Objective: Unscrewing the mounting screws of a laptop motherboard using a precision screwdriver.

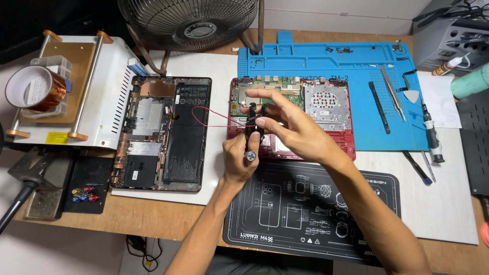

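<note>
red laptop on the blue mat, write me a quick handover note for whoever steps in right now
Left hand: fist closed around a black screwdriver, held upright, tip down on the board.
Right hand: fingertips steady the tool's top end.
Red laptop base: open on the blue mat, circuit board exposed.
Black bottom cover: off, lying to the left on white paper; a thin red wire runs from it toward the red base.
Tweezers and spare tools lie on the mat's right side.
Done: case opened. Left: board not yet lifted out.
</note>
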